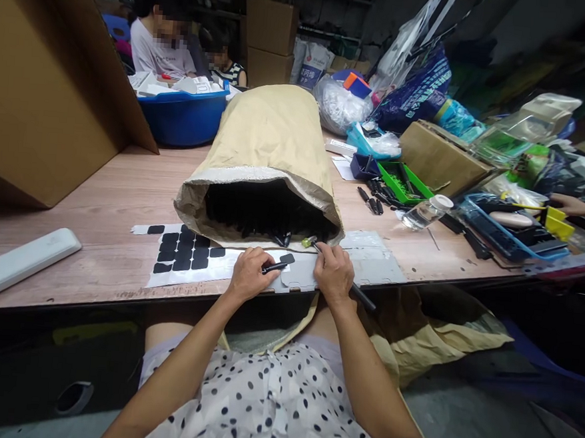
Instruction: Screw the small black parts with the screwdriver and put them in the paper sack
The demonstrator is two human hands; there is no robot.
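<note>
My left hand (252,273) is closed around a slim black pen-like piece (275,267), held just above the table's front edge. In my right hand (335,271) is a small hammer; its yellowish head (309,241) points toward the sack's mouth, and its black handle (364,297) sticks out behind the fist. Directly beyond both hands lies a tan paper sack (278,131), its open end facing me. Dark pieces (284,237) fill the opening, though most are lost in shadow. Beside my left hand is a white sheet of black rounded stickers (183,250), partly under the sack.
A white oblong device (23,261) lies at left, below a large cardboard box (46,82). A blue basin (184,115) stands behind. To the right are a green tray (404,182), a clear jar (427,212) and a blue basket (515,228). People sit beyond; another person's hand (568,205) shows far right.
</note>
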